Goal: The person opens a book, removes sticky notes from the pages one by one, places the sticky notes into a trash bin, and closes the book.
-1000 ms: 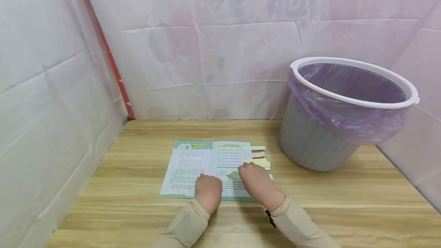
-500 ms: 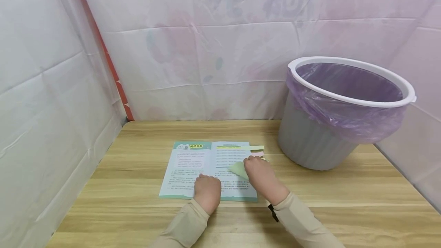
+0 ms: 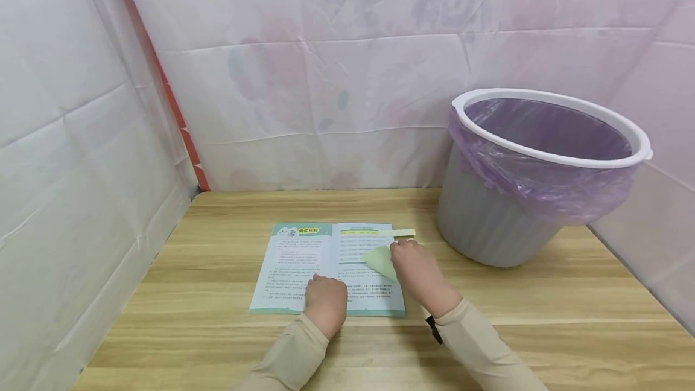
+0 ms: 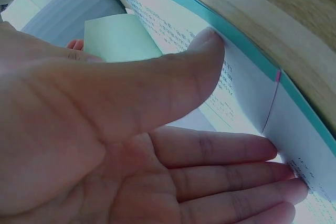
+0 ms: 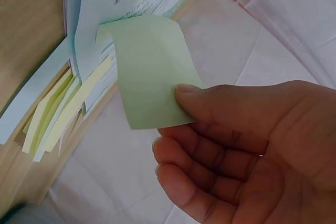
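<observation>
Two bare hands work over an open booklet [image 3: 288, 282] lying in the lower middle of the head view, on a wood-grain tabletop [image 3: 179, 312]. The right hand [image 3: 420, 273] pinches the free end of a pale green note [image 5: 149, 72] between thumb and forefinger, its other fingers curled beneath; in the right wrist view the note rises from the page at upper centre, its far end meeting the paper. The left hand [image 3: 326, 303] rests at the booklet's lower middle, its fingers straight and close together, tips against the page, the thumb held apart from them.

The peeling looks partly done: the near end of the note is up, while the far edge seems attached, though its underside is hidden. Plenty of other markers are left. A light blue strip [image 5: 37, 90] and several yellow strips [image 5: 47, 111] jut from the page edges at left of the right wrist view, and a pale yellow-green strip [image 3: 403, 232] pokes out at the booklet's upper right corner in the head view. A grey bin [image 3: 488, 216] with a purple liner [image 3: 570, 198] fills the right side; its bottom is out of sight.
</observation>
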The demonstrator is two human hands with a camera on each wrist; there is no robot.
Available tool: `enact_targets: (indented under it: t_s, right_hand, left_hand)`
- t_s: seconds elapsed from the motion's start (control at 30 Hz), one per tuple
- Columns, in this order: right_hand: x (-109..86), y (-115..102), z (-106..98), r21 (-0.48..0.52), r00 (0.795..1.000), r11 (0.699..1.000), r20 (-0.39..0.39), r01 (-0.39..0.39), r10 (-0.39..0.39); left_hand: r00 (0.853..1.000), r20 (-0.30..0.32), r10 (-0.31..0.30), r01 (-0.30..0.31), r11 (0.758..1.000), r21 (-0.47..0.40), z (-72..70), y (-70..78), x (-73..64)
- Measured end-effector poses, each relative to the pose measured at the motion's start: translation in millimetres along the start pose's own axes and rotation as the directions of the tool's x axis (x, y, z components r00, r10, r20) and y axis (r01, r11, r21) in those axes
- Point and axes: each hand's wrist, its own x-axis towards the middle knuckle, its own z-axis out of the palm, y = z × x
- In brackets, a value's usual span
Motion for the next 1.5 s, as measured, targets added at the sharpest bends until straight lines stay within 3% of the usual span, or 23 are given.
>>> enact_targets:
  t_s: [0.4,0.77,1.0,1.1,1.17,1.23,1.27,1.37,1.43,1.5]
  right_hand:
    - [0.8,8.4,-10.6,-0.002,0.998,0.998,-0.017,-0.055,0.055]
    - [-3.0,23.2,-24.5,0.036,0.985,0.998,-0.164,-0.054,0.060]
    - [-4.8,33.3,-40.3,0.084,0.975,0.996,-0.216,-0.035,0.052]
    - [-4.9,35.9,-50.6,0.119,0.953,0.993,-0.302,0.022,0.015]
    - [-5.9,37.8,-58.0,0.141,0.911,0.985,-0.412,0.097,-0.030]
    - [-7.6,38.9,-67.3,0.152,0.833,0.972,-0.549,0.182,-0.070]
    - [-8.8,39.3,-72.4,0.146,0.780,0.963,-0.618,0.228,-0.091]
    - [-10.9,36.8,-89.9,0.102,0.574,0.934,-0.810,0.341,-0.121]
    - [-10.5,33.8,-103.0,0.060,0.404,0.924,-0.909,0.379,-0.106]
    - [-8.8,32.5,-115.7,0.022,0.224,0.930,-0.972,0.366,-0.065]
  left_hand:
    - [1.000,0.024,-0.006,0.006,1.000,-0.011,1.3,-0.3,1.5]
    - [1.000,0.028,0.000,0.000,1.000,-0.004,0.0,0.1,0.8]
    - [1.000,0.025,0.002,-0.002,1.000,-0.010,0.3,-0.5,0.6]
    - [1.000,0.017,0.002,-0.002,1.000,-0.009,-0.5,-1.5,0.3]
    - [1.000,0.011,0.004,-0.003,1.000,-0.008,-0.9,-2.0,0.1]
    - [1.000,0.008,0.004,-0.003,1.000,-0.010,-0.5,-2.2,-0.2]
    - [1.000,0.005,0.005,-0.005,1.000,-0.009,-0.1,-2.1,-0.3]
    - [1.000,-0.004,0.010,-0.010,1.000,-0.009,1.1,-1.8,-0.6]
    - [1.000,-0.011,0.011,-0.011,1.000,-0.010,2.2,-1.5,-0.7]
    - [1.000,-0.017,0.013,-0.013,1.000,-0.011,2.6,-1.2,-0.7]
